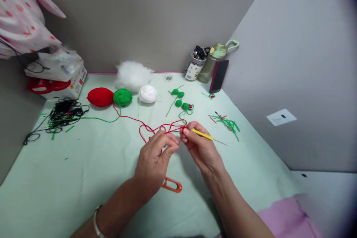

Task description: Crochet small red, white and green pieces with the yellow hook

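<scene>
My right hand (202, 147) is closed around a crochet hook (202, 134) with a yellow handle, whose thin metal end sticks out to the right. A small bit of red crochet work seems pinched at its fingertips, mostly hidden. Facing it, my left hand (156, 156) pinches the red yarn (180, 140) between thumb and fingers. Loose loops of that yarn lie behind both hands and run left toward the red yarn ball (100, 97). Partly under my left wrist lies an orange-handled tool (173, 185), its other end hidden.
A green yarn ball (122, 97), white yarn ball (147, 94) and white stuffing (133, 75) stand at the back. Small green crocheted pieces (179, 103) and green yarn scraps (230, 123) lie right. Black cord (65, 113) tangles left; a bottle (209, 65) and phone (219, 76) stand back right.
</scene>
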A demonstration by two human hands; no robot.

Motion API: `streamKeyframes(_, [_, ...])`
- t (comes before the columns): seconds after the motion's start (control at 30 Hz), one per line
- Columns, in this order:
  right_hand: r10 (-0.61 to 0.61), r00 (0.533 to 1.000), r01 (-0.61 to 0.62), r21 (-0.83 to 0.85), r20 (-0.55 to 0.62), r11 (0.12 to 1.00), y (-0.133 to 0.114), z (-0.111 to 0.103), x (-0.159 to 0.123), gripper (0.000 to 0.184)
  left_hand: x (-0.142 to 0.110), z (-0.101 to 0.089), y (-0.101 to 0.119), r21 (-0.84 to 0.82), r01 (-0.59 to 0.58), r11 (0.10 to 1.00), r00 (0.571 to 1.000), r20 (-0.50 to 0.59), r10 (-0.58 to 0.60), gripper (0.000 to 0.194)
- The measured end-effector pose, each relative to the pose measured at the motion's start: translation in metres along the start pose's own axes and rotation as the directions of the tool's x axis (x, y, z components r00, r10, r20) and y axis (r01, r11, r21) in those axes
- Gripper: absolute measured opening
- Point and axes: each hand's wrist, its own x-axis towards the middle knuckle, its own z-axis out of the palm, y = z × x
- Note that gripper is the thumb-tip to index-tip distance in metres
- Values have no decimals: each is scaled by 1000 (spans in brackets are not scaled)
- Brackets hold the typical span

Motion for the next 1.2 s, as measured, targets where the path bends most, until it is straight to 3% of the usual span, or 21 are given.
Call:
streamKeyframes(0.1, [2, 999, 1, -53, 41, 999, 2, 1, -2, 30, 0, 2, 2, -137, 169, 976, 986, 16, -168, 21])
streamKeyframes(0.17, [-9, 997, 16, -93, 72, 996, 6, 4, -5, 27, 1, 2, 3, -284, 293, 913, 956, 80, -283, 25])
streamKeyframes(0.27, [-14, 995, 26, -110, 104, 994, 13, 8, -9, 26, 3, 2, 3, -384, 376, 843, 926, 144, -348, 31])
streamKeyframes(0.53, [3, 999, -2, -39, 46, 999, 11, 9, -6, 32, 1, 2, -1, -424, 372, 826, 928, 177, -327, 33])
streamKeyframes(0.77, [-99, 990, 117, -205, 96, 972, 10, 6, -7, 22, 6, 1, -2, -566, 450, 691, 872, 111, -476, 29])
streamKeyframes(1.03, [-216, 972, 234, -286, 92, 929, 8, 13, -18, 15, 5, 5, -14, -510, 498, 701, 844, 98, -528, 24])
streamKeyframes(1.2, [-170, 982, 187, -253, 88, 949, 10, 9, -15, 15, 2, 4, -15, -486, 507, 711, 844, 113, -524, 14])
